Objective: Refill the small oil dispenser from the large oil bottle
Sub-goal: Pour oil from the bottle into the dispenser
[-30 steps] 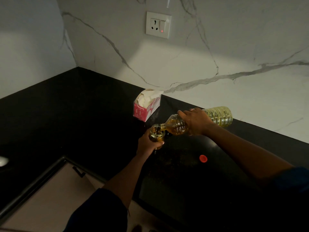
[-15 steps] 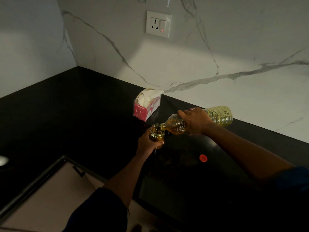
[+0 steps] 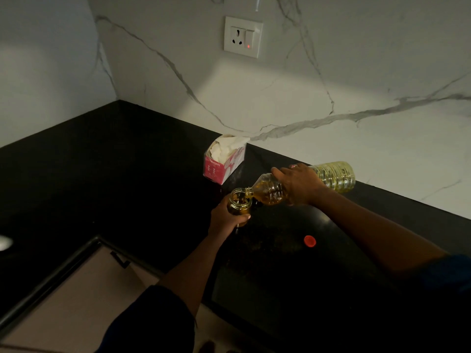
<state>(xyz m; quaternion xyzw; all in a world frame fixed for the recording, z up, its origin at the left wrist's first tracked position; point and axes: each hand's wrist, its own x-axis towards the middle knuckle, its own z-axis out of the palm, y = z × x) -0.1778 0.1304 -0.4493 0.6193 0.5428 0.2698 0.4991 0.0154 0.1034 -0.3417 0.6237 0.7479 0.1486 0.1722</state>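
Note:
My left hand (image 3: 225, 219) grips the small glass oil dispenser (image 3: 239, 202) from below, holding it upright above the black counter with its mouth uncovered. My right hand (image 3: 299, 183) is wrapped round the middle of the large clear oil bottle (image 3: 334, 175). The bottle is tipped almost level, its neck at the dispenser's rim, with yellow oil pooled toward the neck. A red bottle cap (image 3: 310, 241) lies on the counter to the right of the dispenser.
A pink tissue box (image 3: 224, 161) stands on the black counter (image 3: 102, 169) just behind the dispenser, near the marble wall. A wall socket (image 3: 243, 36) is above. A cabinet front with a dark handle (image 3: 120, 259) lies below the counter edge at lower left.
Both hands, the tipped bottle and the dispenser keep almost the same pose; the view has only shifted a little.

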